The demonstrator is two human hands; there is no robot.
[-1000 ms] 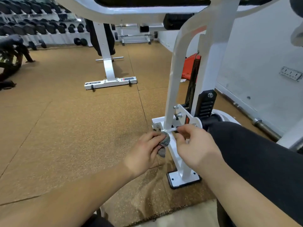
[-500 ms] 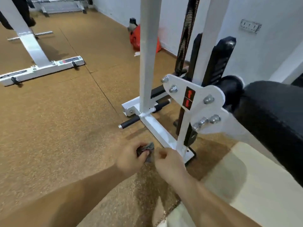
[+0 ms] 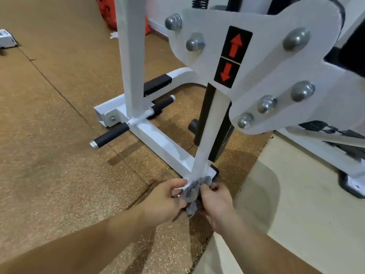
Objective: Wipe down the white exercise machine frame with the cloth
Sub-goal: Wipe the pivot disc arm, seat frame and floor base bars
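The white exercise machine frame (image 3: 162, 144) stands on the cork floor, with a slanted white post (image 3: 209, 135) running down to its near foot. A crumpled grey cloth (image 3: 192, 191) is bunched around the bottom of that post. My left hand (image 3: 165, 200) grips the cloth from the left. From the right, my right hand (image 3: 216, 198) holds the same cloth, fingers curled into it. Part of the cloth is hidden between my hands.
A white bracket plate (image 3: 266, 56) with bolts and a red arrow label hangs close overhead. A black foot peg (image 3: 110, 135) sticks out left of the base. Pale flooring (image 3: 296, 214) lies to the right, and a red object (image 3: 106, 10) sits far back.
The view has dropped and closed in on the base. Both hands moved forward with the cloth from the floor in front to the bottom of the slanted post.
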